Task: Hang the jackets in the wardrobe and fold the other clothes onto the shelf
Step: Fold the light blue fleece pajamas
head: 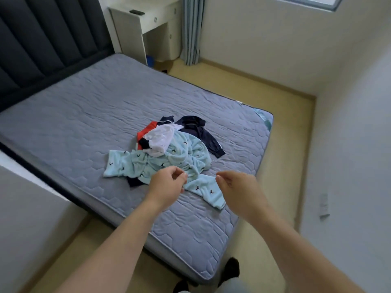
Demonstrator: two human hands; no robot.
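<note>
The left hand (168, 183) and right hand (237, 187) hover loosely curled and empty at the near edge of a fleecy pale-blue top (182, 157). It lies crumpled mid-mattress (84, 115), heaped with a white-and-red jacket (158, 136) and a navy jacket (198, 130). The mattress is grey and quilted, with a dark padded headboard (42, 49) at its head and a white desk (135, 24) past its far corner.

The left arm (118, 235) and right arm (296, 246) stretch forward. The left hand (167, 183) and right hand (238, 188) are near each other, loosely curled, holding nothing.

bare mattress (84, 115) around clothes pile (169, 151) (headboard (42, 49) behind)
</note>
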